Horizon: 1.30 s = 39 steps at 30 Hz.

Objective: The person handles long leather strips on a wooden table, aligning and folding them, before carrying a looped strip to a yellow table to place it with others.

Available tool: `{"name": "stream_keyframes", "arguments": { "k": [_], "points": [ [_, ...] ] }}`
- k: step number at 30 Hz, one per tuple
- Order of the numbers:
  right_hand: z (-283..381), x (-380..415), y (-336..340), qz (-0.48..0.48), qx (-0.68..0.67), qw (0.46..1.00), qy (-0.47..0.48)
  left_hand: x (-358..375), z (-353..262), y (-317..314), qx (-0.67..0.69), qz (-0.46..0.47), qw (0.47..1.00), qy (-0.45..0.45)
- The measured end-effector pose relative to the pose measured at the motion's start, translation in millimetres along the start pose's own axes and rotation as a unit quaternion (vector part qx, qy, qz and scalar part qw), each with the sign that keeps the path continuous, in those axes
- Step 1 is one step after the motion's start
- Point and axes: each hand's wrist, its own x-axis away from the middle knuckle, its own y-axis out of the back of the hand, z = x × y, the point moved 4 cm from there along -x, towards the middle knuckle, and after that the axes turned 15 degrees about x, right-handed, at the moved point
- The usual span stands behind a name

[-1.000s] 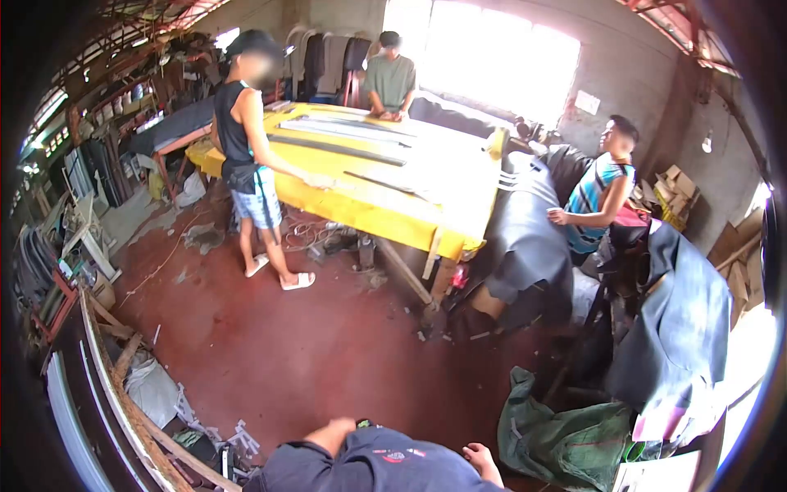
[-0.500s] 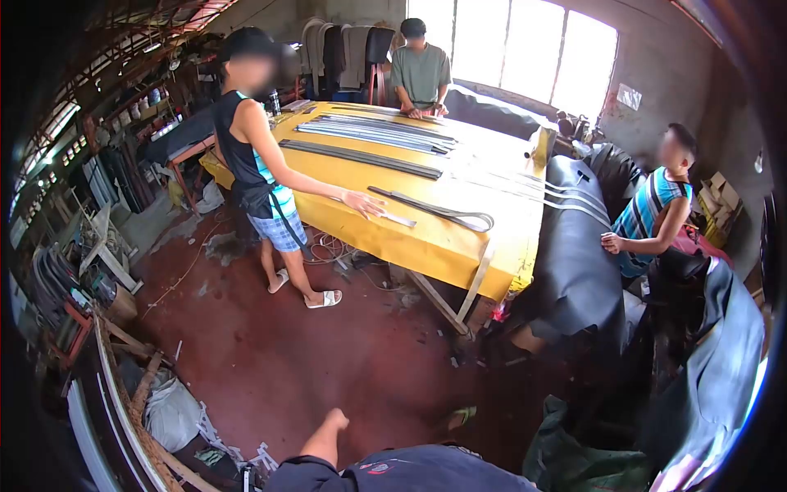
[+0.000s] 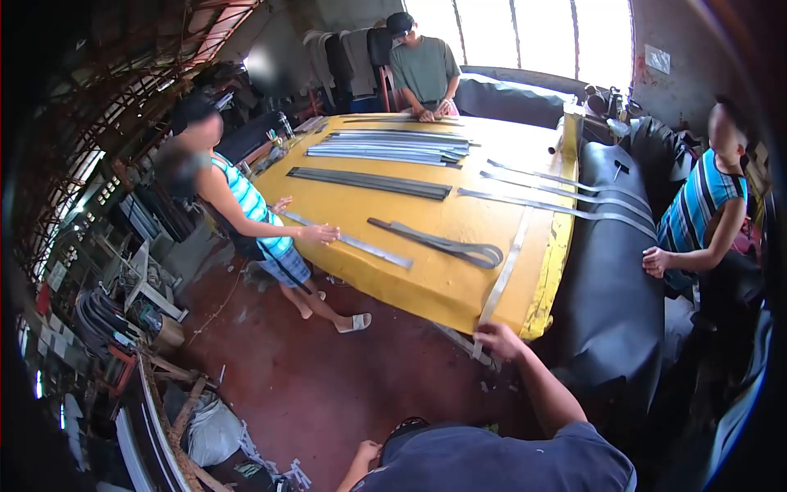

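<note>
My right hand (image 3: pixel 502 340) reaches out to the near corner of the yellow table. Its fingers are closed on a long pale flat strip (image 3: pixel 506 275), which lies along the table's right side and hangs over the front edge. Low in the view, my left hand (image 3: pixel 368 451) is beside my dark shirt, away from the table; its fingers are too small and partly hidden to read. Left of the strip lies a folded grey band (image 3: pixel 443 242) with a looped end. Several pale straps (image 3: pixel 557 201) run from the tabletop onto a black roll of sheet material.
Bundles of dark strips (image 3: pixel 369 182) and silvery strips (image 3: pixel 385 148) lie on the yellow table (image 3: pixel 393 287). One co-worker at left has hands by a flat metal strip (image 3: pixel 373 250). Others stand behind and at right, beside the black roll (image 3: pixel 615 303). Wooden frames and a white sack (image 3: pixel 215 430) stand lower left.
My right hand has come into view and taken hold of the pale strip, whose upper end has swung right. The left co-worker's second hand now shows. The view has shifted.
</note>
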Motion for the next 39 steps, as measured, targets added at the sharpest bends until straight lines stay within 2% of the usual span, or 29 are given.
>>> {"name": "stream_keyframes", "arguments": {
  "k": [1,2,3,5,6,7,8,10,11,12,13,15,17,18,19,20,21,22,23,24,26,28,30,31,32,34,36,38,39],
  "points": [
    [21.4,-25.3,22.5,-0.107,0.128,0.986,0.025,-4.7,-20.5,2.4,0.109,-0.012,0.994,-0.002],
    [46.7,-49.6,41.7,-0.216,0.25,0.943,0.048,-11.2,-41.9,10.2,0.214,-0.023,0.977,-0.008],
    [57.3,-75.8,54.6,-0.225,0.246,0.941,0.05,-14.5,-71.0,18.3,0.202,-0.056,0.976,-0.054],
    [66.9,-112.5,76.2,-0.308,0.403,0.861,0.016,-31.8,-116.0,32.3,0.225,-0.071,0.968,-0.085],
    [52.9,-133.8,77.8,-0.281,0.422,0.861,-0.043,-43.6,-147.1,39.0,0.255,-0.082,0.957,-0.114],
    [42.3,-150.9,78.3,-0.263,0.458,0.846,-0.071,-47.0,-189.1,48.8,0.21,-0.098,0.962,-0.147],
    [27.4,-167.7,76.6,-0.243,0.494,0.829,-0.098,-49.1,-235.5,56.4,0.239,-0.074,0.942,-0.222],
    [-5.0,-197.3,71.5,-0.198,0.496,0.84,-0.093,-64.4,-319.1,66.5,0.298,-0.004,0.876,-0.378],
    [-7.1,-203.6,72.3,-0.196,0.512,0.831,-0.089,-72.2,-361.5,67.5,0.317,0.019,0.871,-0.374],
    [-10.1,-209.8,71.9,-0.194,0.528,0.823,-0.084,-78.9,-404.9,67.6,0.322,0.049,0.848,-0.419],
    [-11.5,-214.5,73.0,-0.196,0.536,0.817,-0.089,-84.7,-444.6,67.8,0.286,0.053,0.869,-0.4],
    [-12.8,-223.4,90.7,-0.219,0.484,0.838,-0.123,-83.9,-521.9,63.6,0.222,0.071,0.87,-0.434],
    [-5.1,-224.7,109.0,-0.155,0.428,0.856,-0.245,-59.4,-588.5,60.8,0.176,0.11,0.857,-0.471],
    [-23.2,-235.4,115.4,-0.141,0.415,0.875,-0.205,-55.3,-614.5,58.6,0.152,0.143,0.852,-0.48],
    [-6.3,-236.1,120.7,-0.137,0.381,0.889,-0.212,-60.7,-631.9,50.5,0.126,0.117,0.797,-0.579],
    [24.2,-234.9,122.0,-0.117,0.14,0.949,-0.257,-65.5,-645.6,43.0,0.096,0.088,0.733,-0.667],
    [48.2,-234.5,124.9,-0.134,0.038,0.971,-0.193,-57.1,-661.1,45.9,0.07,0.049,0.718,-0.691],
    [71.6,-230.9,125.3,-0.144,-0.178,0.965,-0.129,-43.8,-673.5,49.1,0.045,0.013,0.7,-0.713],
    [94.7,-224.5,130.3,-0.211,-0.253,0.939,-0.094,-40.1,-686.2,46.3,0.046,0.029,0.669,-0.741],
    [112.9,-215.0,136.3,-0.277,-0.322,0.903,-0.06,-43.4,-698.1,40.8,0.055,0.043,0.665,-0.743],
    [137.5,-190.8,157.2,-0.366,-0.38,0.849,0.013,-44.0,-705.4,17.0,-0.003,0.148,0.653,-0.743],
    [138.2,-150.0,194.0,-0.485,-0.356,0.799,0.02,-53.7,-705.0,0.9,-0.001,0.2,0.673,-0.712],
    [159.6,-93.9,221.3,-0.59,-0.367,0.712,0.102,-69.5,-704.3,-9.3,0.0,0.241,0.691,-0.681],
    [148.5,-54.5,243.1,-0.653,-0.321,0.677,0.113,-84.0,-700.0,-10.0,-0.027,0.263,0.698,-0.665],
    [152.6,-20.5,254.6,-0.716,-0.269,0.636,0.103,-95.1,-693.6,-8.9,-0.056,0.285,0.704,-0.648],
    [146.7,49.7,278.7,-0.778,-0.178,0.595,0.096,-105.0,-690.3,3.7,-0.049,0.31,0.694,-0.648],
    [141.0,106.8,291.8,-0.838,-0.112,0.532,0.049,-96.7,-692.7,18.8,-0.048,0.334,0.687,-0.644],
    [149.2,142.7,295.3,-0.877,-0.042,0.477,-0.028,-72.7,-706.6,39.6,-0.049,0.467,0.732,-0.494],
    [150.3,158.5,297.9,-0.886,-0.006,0.462,-0.051,-61.7,-711.9,46.9,-0.054,0.468,0.733,-0.49]
  ]
}}
